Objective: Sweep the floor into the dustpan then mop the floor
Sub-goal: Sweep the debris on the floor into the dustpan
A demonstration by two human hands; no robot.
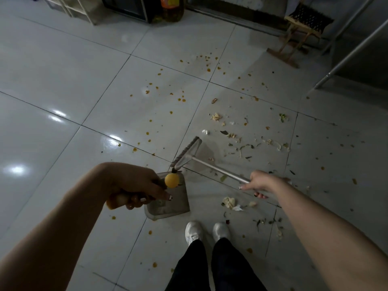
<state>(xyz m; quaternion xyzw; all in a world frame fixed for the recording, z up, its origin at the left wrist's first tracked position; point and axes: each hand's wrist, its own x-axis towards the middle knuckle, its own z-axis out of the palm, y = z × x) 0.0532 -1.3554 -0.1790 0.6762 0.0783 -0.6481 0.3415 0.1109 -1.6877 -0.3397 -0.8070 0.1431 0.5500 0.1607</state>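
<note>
My left hand (136, 185) grips the orange-ended handle (171, 180) of a grey dustpan (170, 203), which sits on the tiled floor just ahead of my feet. My right hand (261, 183) grips the metal shaft (218, 169) of a broom; its head (187, 152) lies on the floor just beyond the dustpan's far edge. Food scraps and leaf bits (241, 141) are scattered to the right of the broom head. A small clump of scraps (230, 202) lies right of the dustpan. Orange droplets (180, 99) dot the tiles farther out.
My white shoes (206, 232) stand behind the dustpan. A small wooden stool (302, 30) stands at the far right, with metal frame legs (352, 53) beside it. A large oil bottle (172, 9) and a dark cabinet (126, 7) stand at the far wall.
</note>
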